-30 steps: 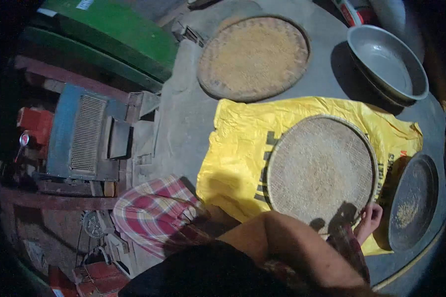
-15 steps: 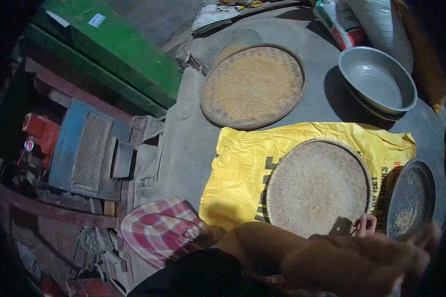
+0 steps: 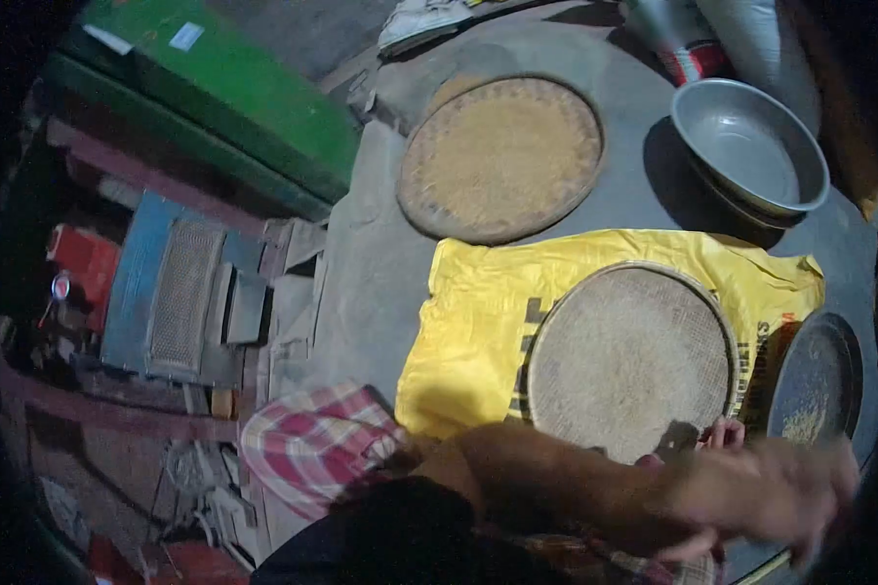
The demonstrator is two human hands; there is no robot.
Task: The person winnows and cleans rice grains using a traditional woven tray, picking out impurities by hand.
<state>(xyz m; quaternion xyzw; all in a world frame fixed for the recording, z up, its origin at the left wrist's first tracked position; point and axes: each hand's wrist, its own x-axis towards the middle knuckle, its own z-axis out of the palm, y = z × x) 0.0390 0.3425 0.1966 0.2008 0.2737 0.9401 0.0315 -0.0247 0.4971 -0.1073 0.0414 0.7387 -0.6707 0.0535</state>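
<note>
A round woven winnowing tray (image 3: 634,361), with pale grain spread over it, lies on a yellow printed sack (image 3: 468,341). The curled fingers of my right hand (image 3: 724,434) grip its near right rim; the rest of that hand is hidden behind my other arm. My left forearm reaches across from the left, and my left hand (image 3: 766,487), smeared by motion, is in front of the tray's near edge. Close beyond it stands a dark round metal plate (image 3: 839,351) with a small heap of grain (image 3: 805,421).
A second woven tray (image 3: 502,156) full of golden grain sits farther back. Right of it is a deep metal basin (image 3: 751,146), near filled sacks (image 3: 741,49). Checked cloth (image 3: 312,439) lies at left, beside a blue machine (image 3: 132,292) and a green metal box (image 3: 234,88).
My left hand and forearm have shifted, the hand now showing lower and more in front. The right fingers stay at the tray's rim. The view has moved slightly.
</note>
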